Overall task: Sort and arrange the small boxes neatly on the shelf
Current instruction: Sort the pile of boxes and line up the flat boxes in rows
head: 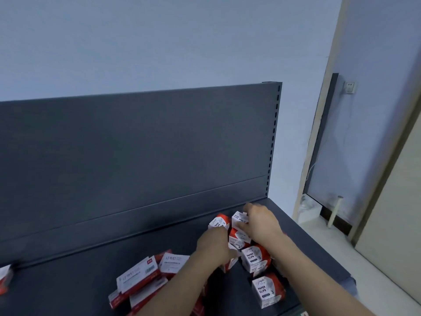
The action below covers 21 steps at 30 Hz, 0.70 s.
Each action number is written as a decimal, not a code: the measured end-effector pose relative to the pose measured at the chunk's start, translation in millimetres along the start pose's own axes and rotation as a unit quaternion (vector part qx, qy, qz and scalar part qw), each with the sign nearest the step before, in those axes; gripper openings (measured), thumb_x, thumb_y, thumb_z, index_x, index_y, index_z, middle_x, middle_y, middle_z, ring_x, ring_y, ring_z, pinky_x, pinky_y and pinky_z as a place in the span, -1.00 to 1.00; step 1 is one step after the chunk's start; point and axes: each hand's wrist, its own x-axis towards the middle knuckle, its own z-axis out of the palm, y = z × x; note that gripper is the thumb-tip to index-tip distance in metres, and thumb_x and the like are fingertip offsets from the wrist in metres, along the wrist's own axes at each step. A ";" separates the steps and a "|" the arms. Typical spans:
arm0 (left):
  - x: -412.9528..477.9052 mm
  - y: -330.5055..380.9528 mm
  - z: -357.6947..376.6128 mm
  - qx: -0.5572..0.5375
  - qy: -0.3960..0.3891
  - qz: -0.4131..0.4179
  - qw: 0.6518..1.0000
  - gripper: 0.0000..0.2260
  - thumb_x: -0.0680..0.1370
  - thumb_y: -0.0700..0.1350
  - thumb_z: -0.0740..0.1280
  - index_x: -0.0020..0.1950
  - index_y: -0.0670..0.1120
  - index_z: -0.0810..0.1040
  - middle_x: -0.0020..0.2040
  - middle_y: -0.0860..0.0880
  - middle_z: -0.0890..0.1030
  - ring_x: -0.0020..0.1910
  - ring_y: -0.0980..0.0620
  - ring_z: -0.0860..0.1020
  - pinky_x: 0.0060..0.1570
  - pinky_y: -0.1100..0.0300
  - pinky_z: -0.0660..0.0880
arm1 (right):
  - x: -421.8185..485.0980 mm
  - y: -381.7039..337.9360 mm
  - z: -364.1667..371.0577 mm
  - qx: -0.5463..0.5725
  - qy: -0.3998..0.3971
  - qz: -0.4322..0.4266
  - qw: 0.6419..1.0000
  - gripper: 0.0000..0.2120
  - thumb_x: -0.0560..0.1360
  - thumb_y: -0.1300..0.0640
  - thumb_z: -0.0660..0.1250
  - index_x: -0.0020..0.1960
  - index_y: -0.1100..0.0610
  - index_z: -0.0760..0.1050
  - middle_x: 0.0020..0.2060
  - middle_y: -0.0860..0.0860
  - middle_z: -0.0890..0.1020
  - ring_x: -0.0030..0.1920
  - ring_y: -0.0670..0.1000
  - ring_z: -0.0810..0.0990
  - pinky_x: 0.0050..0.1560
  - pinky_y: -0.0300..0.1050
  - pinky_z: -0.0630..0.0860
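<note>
Two bare hands worked a scatter of red-and-white boxes on a dark grey metal shelf [68,281], seen from a head-worn cam looking down. The right hand [262,221] was curled over a paper-clip box [238,218] near the shelf's back-right corner, fingers bent around its top and thumb against its near side, pinching it. The left hand [214,245] sat just beside it, fingers folded down on a tilted box [219,221]; whether it gripped or merely pressed that box could not be told, as the fingertips were hidden. More paper-clip boxes lay close by: one [255,256] under the right forearm, another [267,290] apart toward the front edge. To the left of the arms, flatter staple boxes [139,275] lay overlapping at odd angles. One more box [5,279] showed at the far left, cut off by the frame. Behind stood the shelf's back panel [136,144] w/ a slotted upright [274,133]; a wall socket [349,87] sat at right.
</note>
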 end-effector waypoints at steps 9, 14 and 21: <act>-39.1 -60.3 -68.3 0.010 0.280 -0.017 0.960 -0.44 0.58 0.10 0.18 0.42 -0.25 0.22 0.40 -0.21 0.34 0.42 -0.12 0.28 0.39 0.09 0.22 | 3.7 -70.5 -3.4 0.048 0.107 -0.119 0.986 -0.45 0.50 -0.06 0.30 0.35 0.25 0.33 0.22 0.19 0.51 0.27 0.19 0.44 0.11 0.02 0.48; -74.7 -116.5 -86.1 0.073 0.323 -0.078 0.940 -0.35 0.60 0.13 0.09 0.51 -0.25 -0.05 0.54 -0.19 0.01 0.53 -0.07 -0.03 0.49 0.13 -0.17 | -11.2 -139.5 9.4 0.074 0.082 -0.182 0.977 -0.35 0.52 -0.08 0.26 0.47 0.21 0.15 0.39 0.14 0.37 0.39 0.13 0.32 0.26 -0.02 0.39; -126.0 -210.8 -103.9 0.073 0.306 -0.163 0.935 -0.36 0.60 0.13 0.08 0.51 -0.23 -0.04 0.54 -0.17 0.03 0.53 -0.05 -0.02 0.49 0.13 -0.17 | -28.1 -237.2 35.4 0.082 0.039 -0.254 0.963 -0.35 0.53 -0.08 0.24 0.49 0.16 0.08 0.41 0.10 0.32 0.41 0.09 0.27 0.28 -0.06 0.36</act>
